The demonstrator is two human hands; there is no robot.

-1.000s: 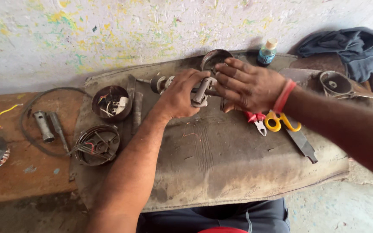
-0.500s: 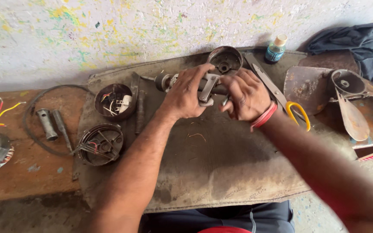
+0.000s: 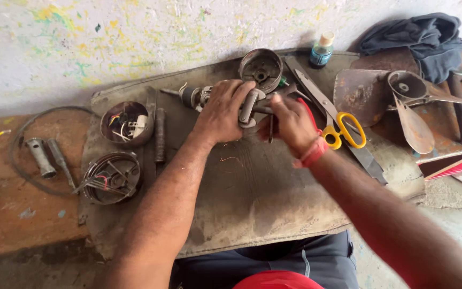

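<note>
Grimy bench mat, left hand gripping metal motor part — right hand pinching beside it

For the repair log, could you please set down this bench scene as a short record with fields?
surface: worn grey mat on a wooden bench
left hand: left hand closed in a grip on a grey metal motor part
right hand: right hand at the same part, pinching a thin dark tool
right of hands: yellow-handled scissors
left of hands: round metal housing holding coloured wires
back edge: small blue bottle
</note>
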